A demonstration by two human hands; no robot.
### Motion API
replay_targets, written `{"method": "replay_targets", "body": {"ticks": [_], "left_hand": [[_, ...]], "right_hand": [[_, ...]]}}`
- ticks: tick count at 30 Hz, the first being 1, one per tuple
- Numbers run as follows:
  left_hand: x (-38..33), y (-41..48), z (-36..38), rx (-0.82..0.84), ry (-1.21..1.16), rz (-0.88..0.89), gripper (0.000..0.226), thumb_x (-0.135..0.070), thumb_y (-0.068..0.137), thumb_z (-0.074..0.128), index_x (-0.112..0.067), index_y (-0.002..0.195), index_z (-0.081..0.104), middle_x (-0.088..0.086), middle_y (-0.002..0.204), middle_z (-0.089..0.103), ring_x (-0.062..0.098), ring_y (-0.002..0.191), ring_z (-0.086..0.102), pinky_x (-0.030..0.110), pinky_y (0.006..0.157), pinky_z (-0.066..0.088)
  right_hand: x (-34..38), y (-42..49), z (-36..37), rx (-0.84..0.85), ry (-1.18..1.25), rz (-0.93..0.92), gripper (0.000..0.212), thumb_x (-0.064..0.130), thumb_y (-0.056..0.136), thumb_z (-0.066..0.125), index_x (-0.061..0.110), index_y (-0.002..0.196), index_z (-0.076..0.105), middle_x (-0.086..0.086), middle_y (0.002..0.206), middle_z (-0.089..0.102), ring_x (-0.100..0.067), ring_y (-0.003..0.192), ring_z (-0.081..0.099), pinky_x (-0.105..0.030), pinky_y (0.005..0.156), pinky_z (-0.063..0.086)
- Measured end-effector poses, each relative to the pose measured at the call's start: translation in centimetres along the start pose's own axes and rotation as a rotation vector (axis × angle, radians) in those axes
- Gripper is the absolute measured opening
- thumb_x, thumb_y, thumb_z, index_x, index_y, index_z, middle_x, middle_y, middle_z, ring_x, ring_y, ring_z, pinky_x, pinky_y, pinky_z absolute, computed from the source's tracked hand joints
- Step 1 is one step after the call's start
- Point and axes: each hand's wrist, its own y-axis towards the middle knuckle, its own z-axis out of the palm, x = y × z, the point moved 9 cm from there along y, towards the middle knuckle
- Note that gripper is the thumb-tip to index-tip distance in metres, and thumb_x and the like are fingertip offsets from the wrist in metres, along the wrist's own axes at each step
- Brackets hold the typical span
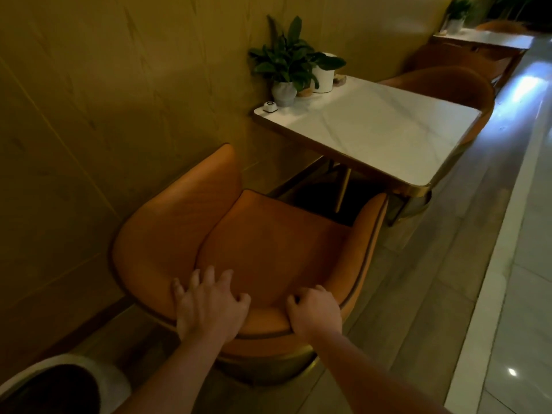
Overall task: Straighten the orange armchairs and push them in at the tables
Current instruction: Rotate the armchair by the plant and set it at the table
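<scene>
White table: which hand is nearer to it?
Right. The right hand grips the armchair back on the table side; the left hand holds it further over, toward the wall.

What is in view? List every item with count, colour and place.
Orange padded armchair: one, orange, nearest, open side toward the table.
Second orange armchair: one, orange, table's far side.
White marble table with gold rim: one, white, against wall.
Grey ribbed pot with green plant: one, table's wall end.
White round pot: one, beside the grey pot.
Small white button device: one, table corner.
Left hand: one, curled over near armchair's backrest.
Right hand: one, gripping that backrest's rim.
</scene>
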Motion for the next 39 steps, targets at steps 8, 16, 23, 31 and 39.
{"method": "replay_targets", "body": {"ticks": [8,16,23,31,39], "left_hand": [[0.4,4.7,-0.1,0.029,0.018,0.002,0.072,-0.07,0.083,0.029,-0.04,0.148,0.036,-0.005,0.157,0.035,0.021,0.144,0.028,0.057,0.116,0.018],[1.5,7.5,-0.9,0.056,0.025,0.031,0.071,-0.07,0.085,0.029,-0.04,0.149,0.035,-0.008,0.156,0.034,0.018,0.143,0.029,0.055,0.117,0.017],[1.9,8.8,-1.0,0.094,0.013,0.072,0.07,-0.069,0.087,0.027,-0.04,0.15,0.031,-0.007,0.157,0.032,0.019,0.146,0.025,0.058,0.117,0.014],[1.4,9.5,-1.7,0.117,-0.03,0.095,0.07,-0.069,0.086,0.028,-0.041,0.15,0.029,-0.009,0.159,0.03,0.018,0.145,0.025,0.058,0.118,0.013],[0.7,11.1,-1.5,0.145,-0.027,0.095,0.067,-0.068,0.087,0.027,-0.041,0.148,0.033,-0.009,0.155,0.034,0.018,0.142,0.028,0.058,0.118,0.013]], "right_hand": [[1.4,3.5,-0.4,-0.03,0.014,-0.001,0.038,0.038,0.099,0.039,0.023,0.068,0.058,0.006,0.069,0.054,-0.01,0.077,0.047,-0.03,0.077,0.044],[2.8,5.6,0.5,-0.023,0.0,0.007,0.037,0.04,0.096,0.037,0.022,0.071,0.057,0.006,0.075,0.059,-0.015,0.085,0.049,-0.034,0.081,0.046],[3.2,6.6,1.0,-0.051,0.008,0.077,0.036,0.042,0.096,0.04,0.028,0.064,0.049,0.013,0.066,0.047,-0.009,0.082,0.043,-0.027,0.074,0.036],[2.9,7.6,0.8,-0.051,0.014,0.13,0.037,0.043,0.094,0.039,0.029,0.061,0.049,0.011,0.064,0.048,-0.01,0.081,0.045,-0.03,0.073,0.039],[2.4,9.2,0.4,-0.068,0.022,0.122,0.038,0.041,0.094,0.04,0.028,0.06,0.049,0.011,0.064,0.046,-0.011,0.082,0.046,-0.029,0.07,0.032]]}}
